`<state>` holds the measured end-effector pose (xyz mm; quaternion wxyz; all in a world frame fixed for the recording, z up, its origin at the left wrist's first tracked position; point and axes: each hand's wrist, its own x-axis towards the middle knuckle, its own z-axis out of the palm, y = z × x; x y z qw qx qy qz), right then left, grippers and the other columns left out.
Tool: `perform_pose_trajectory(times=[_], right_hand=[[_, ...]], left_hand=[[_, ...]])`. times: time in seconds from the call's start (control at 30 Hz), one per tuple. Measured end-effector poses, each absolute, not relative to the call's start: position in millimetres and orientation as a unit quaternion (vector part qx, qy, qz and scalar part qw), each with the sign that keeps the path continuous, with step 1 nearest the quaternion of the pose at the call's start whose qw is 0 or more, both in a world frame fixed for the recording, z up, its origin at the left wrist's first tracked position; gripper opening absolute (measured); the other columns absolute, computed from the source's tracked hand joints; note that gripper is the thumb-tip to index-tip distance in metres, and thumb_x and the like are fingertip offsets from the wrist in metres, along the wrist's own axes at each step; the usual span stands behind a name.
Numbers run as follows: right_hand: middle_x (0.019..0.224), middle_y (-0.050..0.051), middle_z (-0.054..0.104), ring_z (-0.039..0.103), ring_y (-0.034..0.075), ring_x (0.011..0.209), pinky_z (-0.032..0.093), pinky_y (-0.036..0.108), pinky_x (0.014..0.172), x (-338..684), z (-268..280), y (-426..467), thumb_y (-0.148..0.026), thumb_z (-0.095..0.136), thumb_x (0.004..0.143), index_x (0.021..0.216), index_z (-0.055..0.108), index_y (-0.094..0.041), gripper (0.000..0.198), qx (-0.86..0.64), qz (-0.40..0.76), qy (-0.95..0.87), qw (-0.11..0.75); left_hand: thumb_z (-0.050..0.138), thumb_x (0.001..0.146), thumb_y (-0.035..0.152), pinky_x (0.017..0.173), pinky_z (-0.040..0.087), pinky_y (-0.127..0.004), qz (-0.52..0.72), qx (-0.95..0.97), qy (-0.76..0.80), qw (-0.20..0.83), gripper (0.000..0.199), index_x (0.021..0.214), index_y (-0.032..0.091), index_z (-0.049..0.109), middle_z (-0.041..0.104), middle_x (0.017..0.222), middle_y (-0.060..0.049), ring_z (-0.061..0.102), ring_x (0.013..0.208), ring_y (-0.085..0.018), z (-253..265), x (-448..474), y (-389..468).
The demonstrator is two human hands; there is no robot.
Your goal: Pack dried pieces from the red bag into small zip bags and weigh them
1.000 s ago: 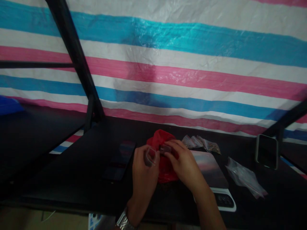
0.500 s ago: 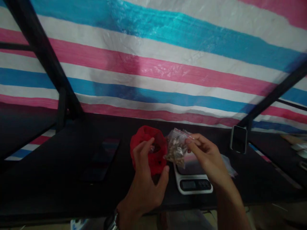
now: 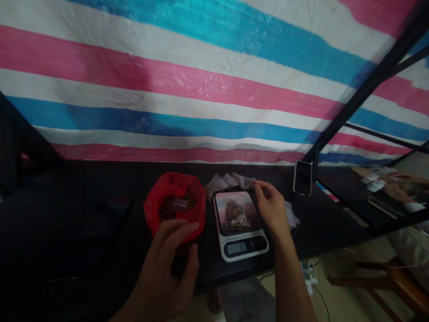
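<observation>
A digital kitchen scale (image 3: pixel 223 239) with a white body stands on the black table. On its platform lies a clear zip bag (image 3: pixel 236 214) filled with small brownish pieces. Just beyond and right of the scale is my right hand (image 3: pixel 273 205), thumb and index finger slightly apart, fingertips beside the end of a small filled zip bag (image 3: pixel 244 181). Whether they touch it is hard to tell. My left hand (image 3: pixel 169 264) is open, fingers curved, at the near rim of a red plastic bag (image 3: pixel 156 188). Inside that bag are brownish pieces and a small clear packet (image 3: pixel 180 205).
More filled zip bags (image 3: pixel 216 184) lie behind the scale. Clear plastic bags (image 3: pixel 291 215) lie right of my wrist. A phone (image 3: pixel 302 179) leans by a black frame post. A dark phone-like slab is at left. At far right, another person's hand (image 3: pixel 398 192) is among packets.
The filled zip bag has gone from my right hand onto the scale, and that hand has moved right of it. My left hand has drawn back toward the red bag's near rim. The view has shifted right.
</observation>
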<state>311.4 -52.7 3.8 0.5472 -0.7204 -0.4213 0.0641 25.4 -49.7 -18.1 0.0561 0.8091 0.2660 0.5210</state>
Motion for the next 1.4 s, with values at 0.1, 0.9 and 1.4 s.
perform_pose_trajectory(times=[0.1, 0.9, 1.4], right_hand=[[0.114, 0.017, 0.082, 0.073, 0.032, 0.109, 0.053, 0.048, 0.101, 317.9, -8.2, -49.7, -0.049, 0.057, 0.092, 0.106, 0.081, -0.014, 0.045, -0.724, 0.045, -0.388, 0.568], [0.105, 0.010, 0.083, 0.075, 0.027, 0.098, 0.056, 0.039, 0.091, 326.1, -13.9, -49.6, -0.042, 0.058, 0.096, 0.101, 0.082, -0.019, 0.034, -0.679, 0.064, -0.455, 0.573], [0.102, 0.011, 0.072, 0.059, 0.035, 0.108, 0.041, 0.055, 0.104, 303.6, -9.8, -48.7, -0.035, 0.075, 0.088, 0.083, 0.083, -0.027, 0.013, -0.744, 0.063, -0.490, 0.450]], left_hand=[[0.053, 0.094, 0.002, 0.083, 0.062, -0.024, 0.474, 0.857, 0.191, 0.071, 0.037, 0.122, 0.025, 0.063, 0.073, 0.102, -0.003, 0.073, 0.091, -0.016, -16.2, 29.0, -59.5], [0.050, 0.096, 0.003, 0.085, 0.061, -0.022, 0.449, 0.879, 0.141, 0.070, 0.034, 0.115, 0.023, 0.070, 0.079, 0.093, -0.002, 0.076, 0.085, -0.013, -32.4, 45.9, -65.9], [0.056, 0.096, 0.007, 0.084, 0.063, -0.023, 0.478, 0.855, 0.198, 0.041, 0.030, 0.113, 0.025, 0.072, 0.080, 0.097, -0.002, 0.078, 0.087, -0.014, -35.7, 45.7, -62.6]])
